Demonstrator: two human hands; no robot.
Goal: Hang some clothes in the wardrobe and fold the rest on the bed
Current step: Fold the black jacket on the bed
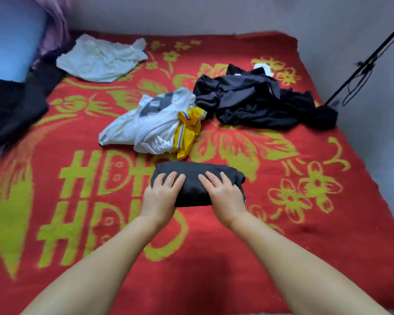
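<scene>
1. We see a folded black garment (197,178) lying on the bed (328,235), on its red and yellow blanket, near the front middle.
2. Our left hand (160,196) lies flat on the garment's left part, fingers (168,179) straight and slightly spread, pinching nothing.
3. Our right hand (223,194) presses the right part the same way, fingers straight and slightly apart.
4. Just beyond lies a crumpled white shirt (146,123), touching a yellow garment (188,133).
5. A heap of black clothes (255,103) sits further right; a pale cloth (100,59) lies near the far left corner.
</scene>
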